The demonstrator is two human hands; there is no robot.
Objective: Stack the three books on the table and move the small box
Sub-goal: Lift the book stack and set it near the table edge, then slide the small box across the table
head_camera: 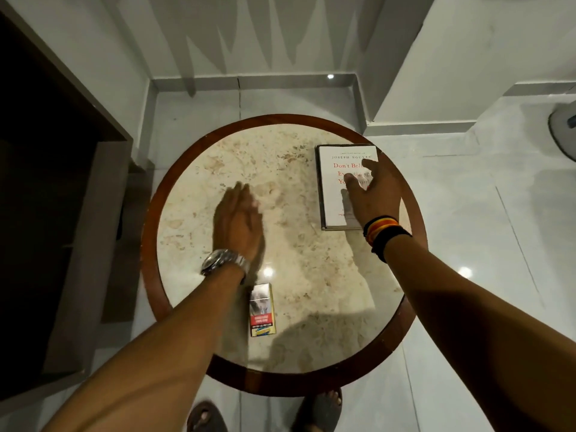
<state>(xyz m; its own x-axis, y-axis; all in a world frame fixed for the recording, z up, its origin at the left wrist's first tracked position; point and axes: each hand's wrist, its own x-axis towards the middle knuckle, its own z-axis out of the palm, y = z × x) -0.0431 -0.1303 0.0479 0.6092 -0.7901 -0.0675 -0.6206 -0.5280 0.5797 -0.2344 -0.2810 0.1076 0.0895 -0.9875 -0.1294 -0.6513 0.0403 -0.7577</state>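
A white book with red title lettering [335, 194] lies at the right side of the round stone-topped table [290, 254]; a second edge shows under it, so it tops a stack. My right hand [372, 194], wearing coloured wristbands, hovers over the book's right half with fingers spread and holds nothing. My left hand [238, 222], with a metal watch, is blurred above the table's middle, fingers straight, empty. The small box [261, 310], a white and red pack, lies flat near the table's front edge, just right of my left forearm.
The table has a dark wooden rim [149, 213]. A dark wooden cabinet [46, 182] stands close on the left. A white wall corner [405, 88] juts in behind the table on the right. My sandalled feet [321, 410] show under the front edge.
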